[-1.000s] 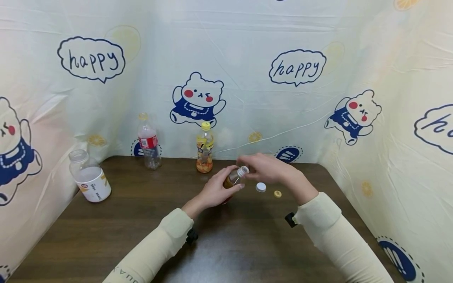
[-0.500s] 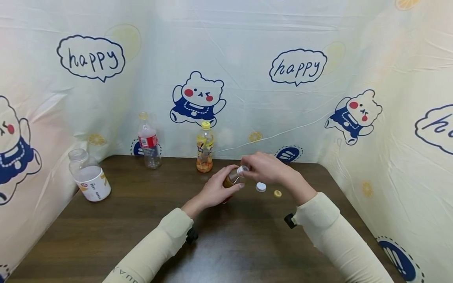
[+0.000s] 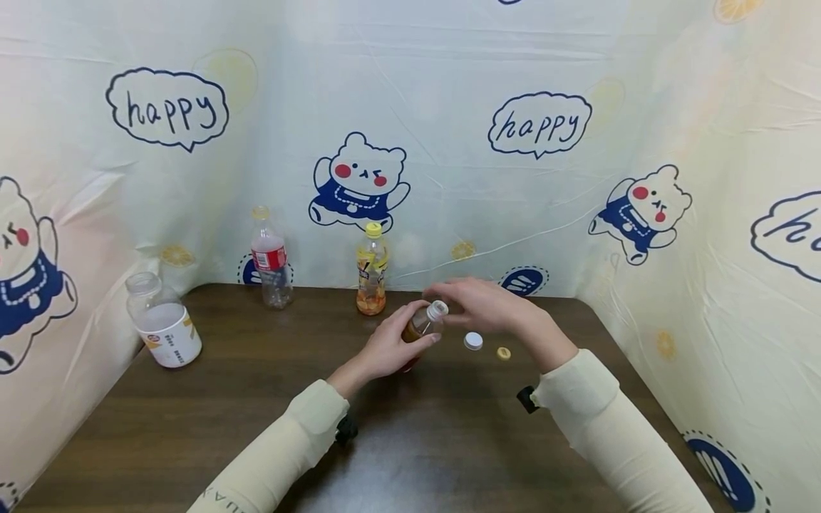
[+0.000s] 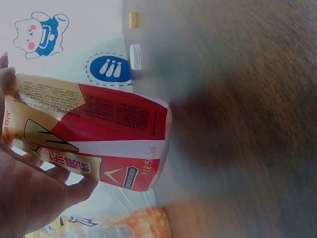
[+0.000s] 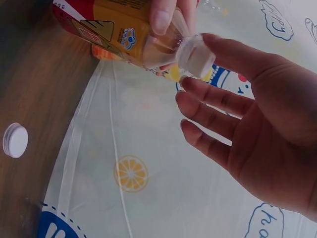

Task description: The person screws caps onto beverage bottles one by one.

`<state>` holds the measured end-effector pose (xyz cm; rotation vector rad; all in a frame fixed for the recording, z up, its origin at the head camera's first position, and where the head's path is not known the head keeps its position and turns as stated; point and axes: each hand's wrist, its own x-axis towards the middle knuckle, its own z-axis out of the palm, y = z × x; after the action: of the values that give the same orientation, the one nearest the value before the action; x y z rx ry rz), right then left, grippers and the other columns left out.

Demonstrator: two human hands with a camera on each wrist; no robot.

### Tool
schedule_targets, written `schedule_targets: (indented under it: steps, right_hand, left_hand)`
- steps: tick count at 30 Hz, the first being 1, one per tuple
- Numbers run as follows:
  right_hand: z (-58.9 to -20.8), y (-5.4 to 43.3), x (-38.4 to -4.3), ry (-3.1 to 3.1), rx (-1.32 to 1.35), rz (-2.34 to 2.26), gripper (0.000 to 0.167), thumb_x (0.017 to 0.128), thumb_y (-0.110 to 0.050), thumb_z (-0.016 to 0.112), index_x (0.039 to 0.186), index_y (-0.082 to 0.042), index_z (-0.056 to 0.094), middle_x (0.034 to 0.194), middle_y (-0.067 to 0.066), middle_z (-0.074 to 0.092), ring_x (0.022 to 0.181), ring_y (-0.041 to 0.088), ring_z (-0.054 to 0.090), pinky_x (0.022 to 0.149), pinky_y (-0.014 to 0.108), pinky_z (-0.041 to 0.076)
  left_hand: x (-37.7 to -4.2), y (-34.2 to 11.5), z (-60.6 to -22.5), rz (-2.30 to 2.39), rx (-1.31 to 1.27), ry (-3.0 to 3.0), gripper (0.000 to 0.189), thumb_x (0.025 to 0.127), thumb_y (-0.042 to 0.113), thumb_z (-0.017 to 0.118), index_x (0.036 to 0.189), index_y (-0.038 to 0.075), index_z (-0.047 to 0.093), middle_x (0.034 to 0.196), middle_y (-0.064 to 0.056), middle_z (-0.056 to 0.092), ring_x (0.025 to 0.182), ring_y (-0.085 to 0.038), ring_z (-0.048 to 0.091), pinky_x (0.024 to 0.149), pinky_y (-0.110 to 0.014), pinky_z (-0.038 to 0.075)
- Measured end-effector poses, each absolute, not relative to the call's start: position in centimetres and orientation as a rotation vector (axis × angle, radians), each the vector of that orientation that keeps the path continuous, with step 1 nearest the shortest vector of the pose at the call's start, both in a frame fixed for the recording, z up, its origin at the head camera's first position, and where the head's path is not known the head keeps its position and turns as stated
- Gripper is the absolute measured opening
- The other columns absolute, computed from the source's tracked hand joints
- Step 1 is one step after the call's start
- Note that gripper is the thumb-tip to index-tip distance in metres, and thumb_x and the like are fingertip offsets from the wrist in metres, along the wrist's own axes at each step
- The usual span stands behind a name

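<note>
My left hand point(image 3: 394, 340) grips a drink bottle point(image 4: 119, 131) with a red and gold label, fingers and thumb curled round its body. The bottle is tilted, its neck leaning toward my right hand. Its white top point(image 5: 197, 58) is blurred, so I cannot tell a cap from an open mouth. My right hand point(image 5: 262, 104) is beside this top: the thumb lies against or very near it, and the other fingers are loosely extended, apart from it. On the table, right of the bottle, lie a white cap point(image 3: 473, 341) and a small yellow cap point(image 3: 503, 353).
A yellow-capped bottle point(image 3: 371, 274) stands at the table's back edge. Left of it is a clear bottle point(image 3: 270, 260) with a red label. A lidless-looking jar point(image 3: 169, 335) stands at the far left. A printed curtain surrounds the brown table point(image 3: 410, 449).
Half a second ago my right fingers were closed on the bottle's white top; now they have loosened and reached left past it. The left hand and bottle have barely moved.
</note>
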<state>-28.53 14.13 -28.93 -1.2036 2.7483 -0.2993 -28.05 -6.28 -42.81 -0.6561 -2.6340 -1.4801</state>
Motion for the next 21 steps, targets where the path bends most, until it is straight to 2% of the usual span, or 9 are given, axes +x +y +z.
schedule_targets:
  steps: [2,8,21]
  right_hand:
    - [-29.0,14.0,-28.5,2.747,-1.217,-0.287,0.041,0.098,-0.028,0.071,0.138,-0.019,0.062,0.129,-0.001,0.067,0.115,0.02,0.063,0.1,0.046,0.052]
    - [-29.3,13.8,-28.7,2.77,-1.206,-0.267,0.026,0.097,-0.022,0.072,0.123,-0.02,0.068,0.107,-0.006,0.072,0.089,0.012,0.065,0.08,0.035,0.056]
    - [-30.0,13.5,-28.7,2.871,-1.189,-0.244,0.023,0.098,-0.034,0.071,0.113,-0.018,0.073,0.095,-0.007,0.071,0.077,0.008,0.062,0.065,0.028,0.052]
  left_hand:
    - [-28.1,-6.3,-42.7,-1.478,-0.659,-2.636,0.062,0.094,0.048,0.072,0.148,0.033,0.045,0.142,0.001,0.053,0.12,-0.023,0.058,0.103,-0.052,0.05]
    - [-28.1,-6.3,-42.7,-1.473,-0.667,-2.644,0.065,0.095,0.048,0.071,0.151,0.029,0.044,0.142,0.0,0.054,0.119,-0.022,0.058,0.102,-0.049,0.051]
    - [-27.9,-6.5,-42.9,-1.478,-0.693,-2.623,0.062,0.095,0.048,0.071,0.149,0.033,0.045,0.139,0.001,0.055,0.117,-0.02,0.059,0.1,-0.048,0.052]
